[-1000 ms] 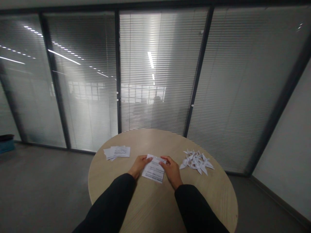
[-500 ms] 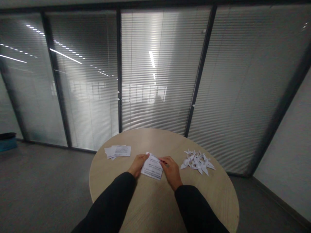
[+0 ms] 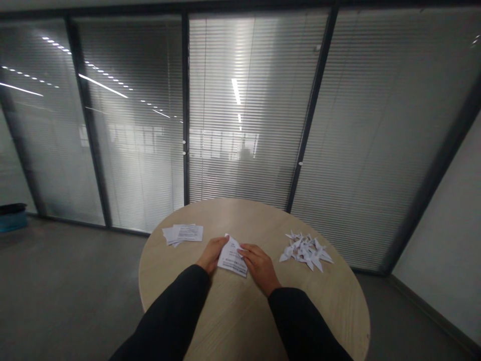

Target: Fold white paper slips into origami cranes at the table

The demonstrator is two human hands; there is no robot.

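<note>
The printed paper sheet [image 3: 233, 257] lies on the near part of the round wood-veneer table [image 3: 263, 219], slightly left of centre. It appears to be folded or angled, with one corner pointing to the far side; the exact fold cannot be confirmed from this view. The left hand [image 3: 212, 253] rests on its left side, curved over the edge. The right hand [image 3: 259, 265] lies on its right side, with the fingers [image 3: 244, 250] together and reaching onto the paper. Both hands appear to bear down on the sheet. Neither is widely spread, and whether either pinches the paper cannot be determined.

Assessment: the sheet should be very light, thin and soft, creasing readily and prone to sliding on the smooth tabletop. It is best held by its edges between thumb and forefinger, or pinned flat with the fingertips.

A stack of printed paper slips [image 3: 183, 234] lies on the table to the far left of the hands. A pile of white origami cranes [image 3: 306, 249], fragile and easily crushed, lies to the right, clear of the right hand.
</note>
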